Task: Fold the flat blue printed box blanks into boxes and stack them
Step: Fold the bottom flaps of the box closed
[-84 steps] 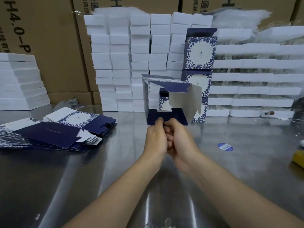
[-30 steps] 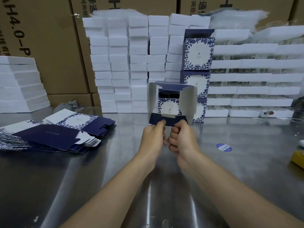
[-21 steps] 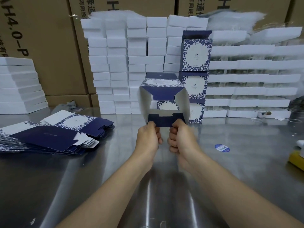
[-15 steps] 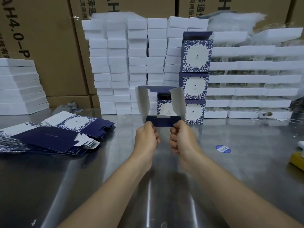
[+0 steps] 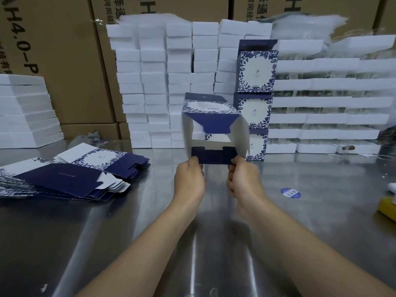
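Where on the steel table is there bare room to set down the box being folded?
Bare steel lies between the flat blanks and the left hand, and right of the right hand up to the round sticker. The back edge is crowded by foam blocks and stacked finished boxes.

**What sits on the steel tabletop**

I see a shiny metal tabletop that reflects the lights. At my left lies a fanned pile of flat box blanks, navy and white with a leaf print. Along the back stand columns of white foam blocks, and just beside them a stack of folded printed boxes, three high. More white foam trays are piled at the right, another pile at the far left. A round blue sticker lies flat at right, and a yellow object sits at the right edge.
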